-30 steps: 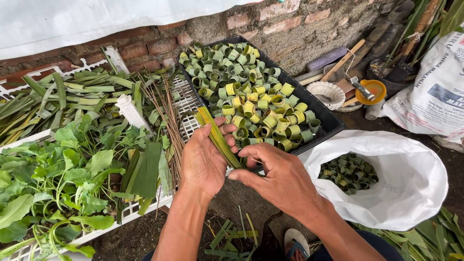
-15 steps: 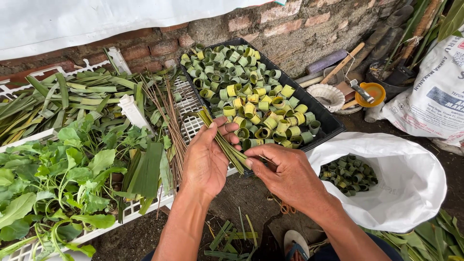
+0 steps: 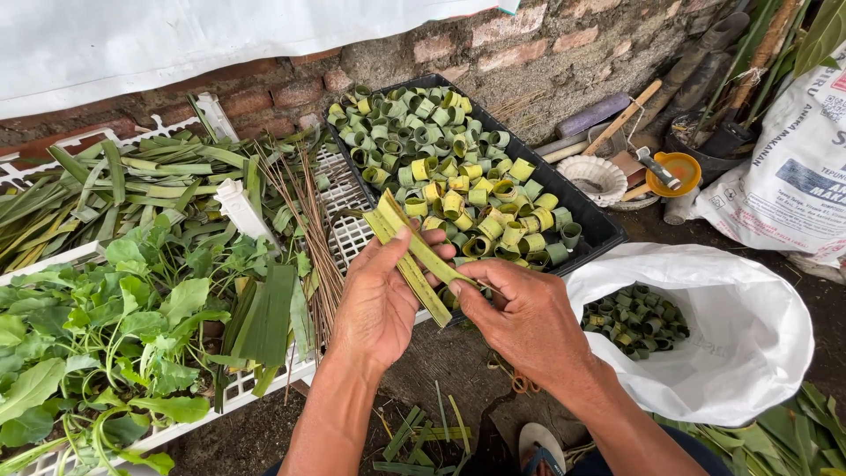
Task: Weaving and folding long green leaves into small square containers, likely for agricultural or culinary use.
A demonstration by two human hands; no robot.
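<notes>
Since half a second ago my two leaf strips [image 3: 414, 256] have spread into a V at frame centre, tips higher. Done: black tray [image 3: 608, 231] at upper centre nearly full of rolled leaf rings [image 3: 458, 189], more in the white bag [image 3: 749, 353] at right; left: flat leaves [image 3: 132, 176] piled upper left. Left hand [image 3: 379, 304] pinches the strips palm-up, right hand [image 3: 529, 322] grips their lower ends, fingers curled.
</notes>
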